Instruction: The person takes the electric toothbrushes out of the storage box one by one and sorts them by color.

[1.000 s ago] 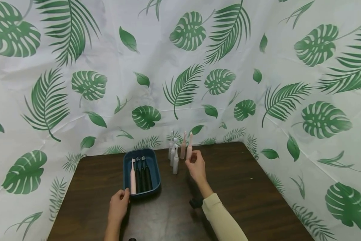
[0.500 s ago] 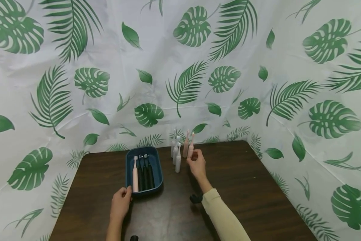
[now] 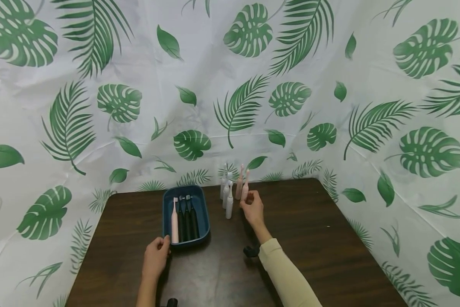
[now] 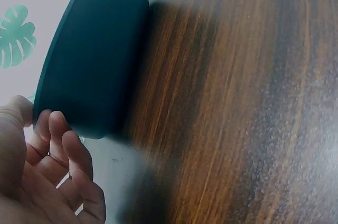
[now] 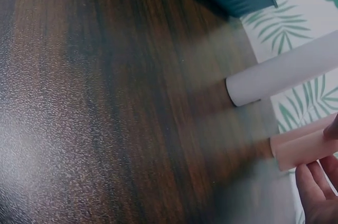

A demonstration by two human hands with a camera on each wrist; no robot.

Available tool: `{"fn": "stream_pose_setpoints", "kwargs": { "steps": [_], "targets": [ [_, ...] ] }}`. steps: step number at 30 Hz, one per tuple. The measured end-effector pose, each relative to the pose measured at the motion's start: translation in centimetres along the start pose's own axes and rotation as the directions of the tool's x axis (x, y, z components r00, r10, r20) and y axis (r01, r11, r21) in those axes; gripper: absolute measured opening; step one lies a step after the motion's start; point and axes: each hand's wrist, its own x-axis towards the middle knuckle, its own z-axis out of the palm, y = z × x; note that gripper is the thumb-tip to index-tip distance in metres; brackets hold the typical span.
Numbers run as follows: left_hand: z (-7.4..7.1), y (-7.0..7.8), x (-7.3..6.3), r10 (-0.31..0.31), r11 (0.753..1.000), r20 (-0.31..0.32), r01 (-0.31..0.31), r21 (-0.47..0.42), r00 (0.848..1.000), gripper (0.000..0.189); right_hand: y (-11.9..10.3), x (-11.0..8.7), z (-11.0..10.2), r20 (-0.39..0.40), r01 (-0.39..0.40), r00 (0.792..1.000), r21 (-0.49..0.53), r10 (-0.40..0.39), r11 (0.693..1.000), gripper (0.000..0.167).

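Observation:
My right hand (image 3: 254, 208) pinches the lower handle of a pink electric toothbrush (image 3: 246, 187), which stands upright. Right beside it is another pink toothbrush (image 3: 239, 183); in the right wrist view the handle of the held toothbrush (image 5: 303, 151) overlaps it. Several white electric toothbrushes (image 3: 229, 207) stand upright just to the left. With thumb and fingers, my left hand (image 3: 155, 256) grips the near left corner of a dark blue tray (image 3: 205, 219). Inside the tray lie one pink toothbrush (image 3: 174, 224) and several black toothbrushes (image 3: 187, 224), side by side, heads pointing away.
Everything is on a dark wooden table (image 3: 222, 273). A white curtain (image 3: 145, 102) with green leaves hangs behind its far edge and along the right side. Black wrist gear (image 3: 251, 251) shows beneath my right wrist.
The held pink toothbrush has come down slightly and closer to the other pink one, my right hand with it. My left hand stays on the tray's corner. The head view has shifted a little.

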Motion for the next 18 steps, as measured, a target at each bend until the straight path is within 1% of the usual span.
{"fn": "stream_pose_setpoints", "kwargs": {
  "steps": [7, 12, 18],
  "targets": [
    [0.1, -0.1, 0.1, 0.000, 1.000, -0.007, 0.000, -0.010, 1.000, 0.045, 0.6, 0.2, 0.1, 0.015, -0.016, 1.000, 0.012, 0.016, 1.000, 0.032],
    [0.3, -0.2, 0.2, 0.000, 1.000, -0.021, 0.000, -0.011, 1.000, 0.043, 1.2, 0.2, 0.3, 0.025, -0.017, 1.000, 0.001, 0.017, 1.000, 0.032],
    [0.3, -0.2, 0.2, -0.004, 1.000, -0.010, 0.004, -0.017, 1.000, 0.045, 1.5, 0.4, 0.7, 0.032, -0.021, 0.999, 0.003, 0.021, 1.000, 0.033]
  ]
}}
